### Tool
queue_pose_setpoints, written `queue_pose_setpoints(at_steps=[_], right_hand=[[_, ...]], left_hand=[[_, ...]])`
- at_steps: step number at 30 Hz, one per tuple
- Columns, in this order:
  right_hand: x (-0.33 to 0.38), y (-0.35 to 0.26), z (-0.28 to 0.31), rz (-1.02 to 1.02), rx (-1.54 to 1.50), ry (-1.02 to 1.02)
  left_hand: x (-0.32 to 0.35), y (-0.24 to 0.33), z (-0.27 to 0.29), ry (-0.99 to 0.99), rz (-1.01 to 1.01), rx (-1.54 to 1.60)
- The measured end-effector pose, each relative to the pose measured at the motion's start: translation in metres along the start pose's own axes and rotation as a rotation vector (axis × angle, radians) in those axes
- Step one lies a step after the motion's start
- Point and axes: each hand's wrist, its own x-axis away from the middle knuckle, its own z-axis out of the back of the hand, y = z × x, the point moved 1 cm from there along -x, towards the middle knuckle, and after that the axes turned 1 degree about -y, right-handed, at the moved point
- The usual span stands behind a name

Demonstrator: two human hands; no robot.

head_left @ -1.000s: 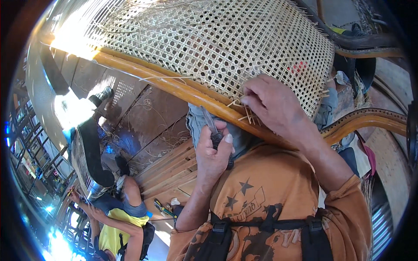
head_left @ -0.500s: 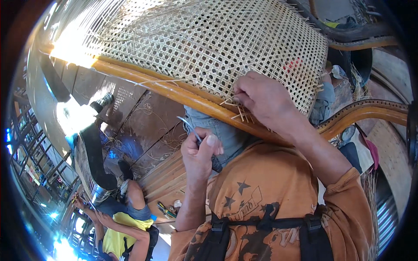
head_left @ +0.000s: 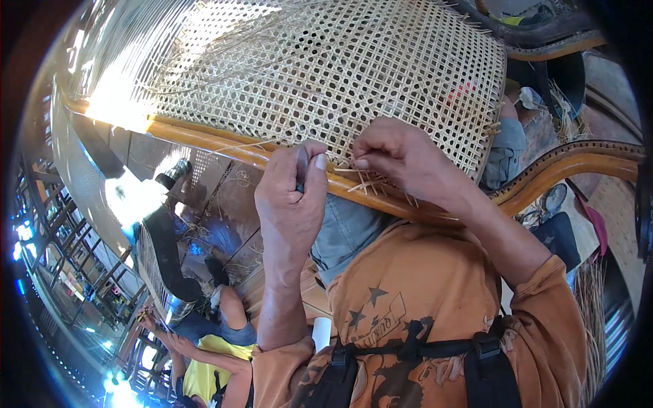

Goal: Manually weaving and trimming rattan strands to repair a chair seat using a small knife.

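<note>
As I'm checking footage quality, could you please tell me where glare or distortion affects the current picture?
Head view, upper left: glare washes out the left end of the wooden rail and the cane mesh beside it; head view, lower left: a bright light flares; head view, border: fisheye rim goes black; head view, middle: left hand and right hand look fairly clear.

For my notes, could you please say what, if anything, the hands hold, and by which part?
It cannot be told; left hand and right hand, pinched near the cane webbing, hide any hold.
</note>
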Motion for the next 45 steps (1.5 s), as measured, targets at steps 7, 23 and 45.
queue_pose_setpoints(at_steps=[7,23,45], right_hand=[[0.019,0.009,0.019,-0.114,-0.593,0.178],[0.025,0.023,0.005,0.168,0.235,0.255],[0.048,0.018,0.003,0.139,0.249,0.308]], left_hand=[[-0.007,0.025,-0.007,-0.26,0.004,-0.148],[0.01,0.016,-0.015,-0.154,0.021,-0.593],[-0.01,0.043,-0.009,-0.618,0.123,-0.901]])
